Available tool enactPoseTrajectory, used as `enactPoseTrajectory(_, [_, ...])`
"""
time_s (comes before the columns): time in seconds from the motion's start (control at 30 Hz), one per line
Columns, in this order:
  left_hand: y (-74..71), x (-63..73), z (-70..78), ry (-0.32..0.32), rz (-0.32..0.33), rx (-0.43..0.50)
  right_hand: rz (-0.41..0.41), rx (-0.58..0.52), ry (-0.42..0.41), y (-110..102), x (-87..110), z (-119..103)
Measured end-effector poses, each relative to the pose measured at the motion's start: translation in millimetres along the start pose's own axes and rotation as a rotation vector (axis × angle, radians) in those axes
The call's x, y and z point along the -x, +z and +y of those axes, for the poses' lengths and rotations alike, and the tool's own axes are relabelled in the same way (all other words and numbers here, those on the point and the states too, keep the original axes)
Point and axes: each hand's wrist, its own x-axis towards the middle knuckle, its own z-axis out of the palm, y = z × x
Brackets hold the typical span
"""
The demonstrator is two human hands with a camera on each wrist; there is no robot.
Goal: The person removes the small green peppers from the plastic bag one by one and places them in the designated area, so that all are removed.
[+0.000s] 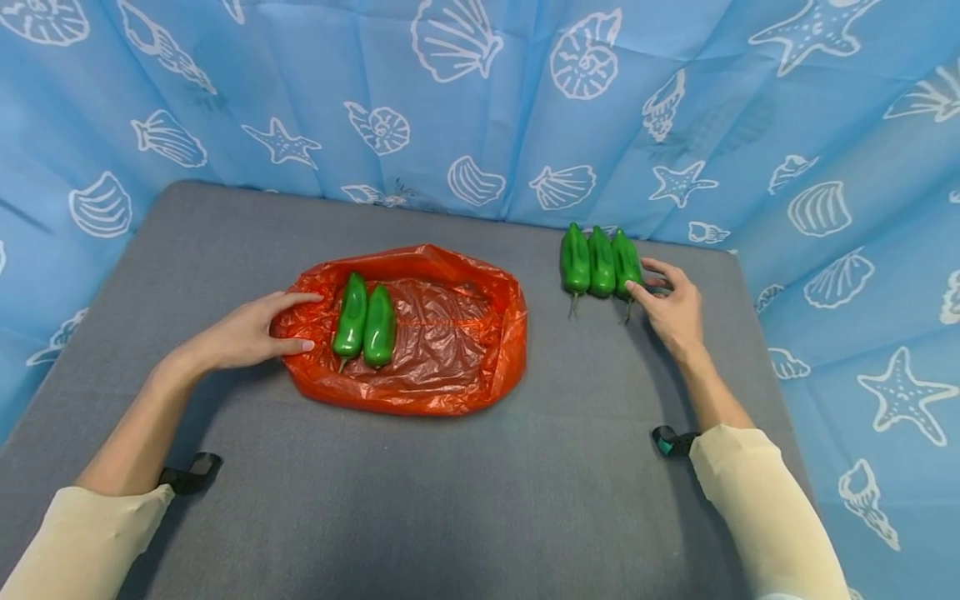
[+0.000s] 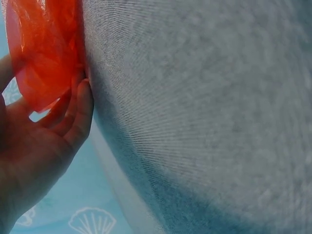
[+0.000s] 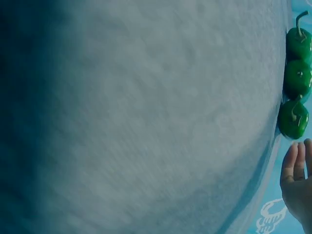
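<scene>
An orange-red plastic bag (image 1: 450, 400) lies with its mouth spread wide on the grey table. Two glossy green peppers (image 1: 350, 321) rest side by side inside it, toward its left end. My left hand (image 1: 251, 331) grips the bag's left side, thumb and index finger over the rim. In the left wrist view, the other fingers (image 2: 83, 109) of that hand lie against the bag's outer side. Three more green peppers (image 1: 602, 262) stand in a row at the back right. My right hand (image 1: 672, 308) is at the rightmost one, fingers spread, thumb tip overlapping its edge.
The grey table (image 1: 450, 500) ends at the back just behind the row of peppers. A blue curtain (image 1: 510, 108) with white shell and starfish prints hangs behind it and along the right side. Dark straps with cameras (image 1: 191, 473) sit at both wrists.
</scene>
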Motion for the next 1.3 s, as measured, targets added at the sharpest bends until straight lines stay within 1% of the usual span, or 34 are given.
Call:
enactPoseTrajectory(0.07, [0.0, 0.3, 0.5, -0.004, -0.002, -0.002, 0.025, -0.024, -0.026, 2, 3.5, -3])
enactPoseTrajectory(0.13, [-0.1, 0.3, 1.0, -0.005, -0.003, -0.002, 0.038, -0.058, -0.052, 3, 8.1, -11])
enactPoseTrajectory(0.27, [-0.3, -0.3, 1.1, -0.006, -0.003, 0.002, 0.032, -0.118, -0.098, 1, 18.8, -41])
enactPoseTrajectory(0.4, [-0.3, 0.0, 0.1, -0.006, 0.002, 0.0, 0.002, -0.159, -0.126, 0, 27.9, -70])
enactPoseTrajectory(0.5, [0.0, 0.0, 0.4, -0.01, 0.0, -0.002, -0.011, -0.225, -0.127, 1, 30.2, -77])
enactPoseTrajectory(0.67, [1.2, -0.2, 1.7, -0.01, 0.003, -0.007, -0.025, -0.328, -0.131, 3, 31.2, -82])
enactPoseTrajectory(0.83, [1.8, 1.1, 3.5, -0.013, 0.018, -0.024, -0.033, -0.382, -0.176, 12, 34.5, -90])
enactPoseTrajectory(1.07, [1.7, 1.2, 7.8, -0.024, 0.028, -0.046, -0.055, -0.457, -0.242, 29, 40.0, -104])
enactPoseTrajectory(1.2, [3.1, 1.4, 8.7, -0.024, 0.039, -0.054, -0.085, -0.477, -0.258, 37, 45.3, -114])
enactPoseTrajectory(1.3, [4.1, 1.4, 8.5, -0.022, 0.045, -0.057, -0.105, -0.479, -0.254, 43, 49.9, -121])
